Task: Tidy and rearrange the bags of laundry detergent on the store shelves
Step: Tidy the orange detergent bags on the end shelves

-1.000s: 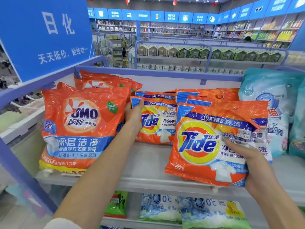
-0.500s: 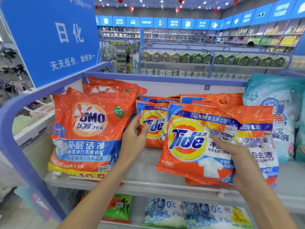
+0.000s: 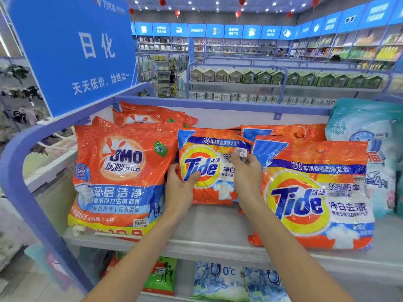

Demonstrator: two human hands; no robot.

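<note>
Two slim forearms (image 3: 139,258), bare along their whole visible length, run up from the frame's lower edge; the left hand (image 3: 178,189) and right hand (image 3: 247,173) are likewise bare.

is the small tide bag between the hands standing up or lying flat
Standing up: the small Tide bag faces out, logo upright, bottom edge down at the shelf, held by the left hand and right hand.
</note>
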